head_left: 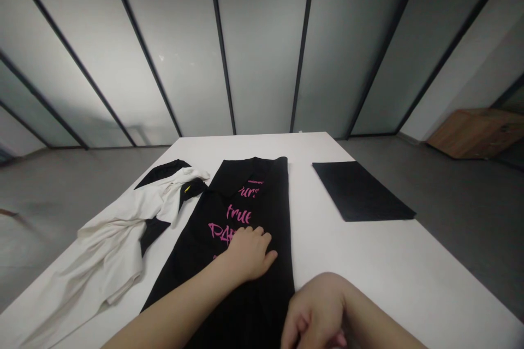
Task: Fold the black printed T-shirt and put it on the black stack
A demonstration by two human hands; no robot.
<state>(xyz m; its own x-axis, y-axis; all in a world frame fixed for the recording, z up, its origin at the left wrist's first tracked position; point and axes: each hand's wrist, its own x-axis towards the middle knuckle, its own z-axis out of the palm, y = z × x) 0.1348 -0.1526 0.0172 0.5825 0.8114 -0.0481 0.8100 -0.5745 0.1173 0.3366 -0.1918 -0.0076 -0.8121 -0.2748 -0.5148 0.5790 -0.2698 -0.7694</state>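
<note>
1. Black shirt [249,196] with pink lettering lies lengthwise down the middle of the white worktop [254,144]. Its collar end points toward the far edge, and its lower part runs out of our view at the near edge.
2. Our left hand [248,253] rests palm down on the shirt's front, over the lower lettering. It is spread flat with the fingers slightly apart, pressing on the cloth and pinching nothing.
3. Our right hand [315,316] sits curled at the bottom of our view, by the shirt's right edge. We cannot tell whether it holds any cloth.
4. In hand at this moment is flat pressing on the laid-out shirt, which lies straight with no fold across it that we can make out.
5. Left of the shirt, and close beside it, lies a crumpled white-and-black garment [117,234] with a small yellow mark, trailing toward the near left corner.
6. Toward the far right corner lies a flat black cloth [360,191], well apart from the shirt.
7. Beyond the worktop stand a frosted glass partition [262,49], a grey floor [69,185] and a low wooden cabinet [475,133].
</note>
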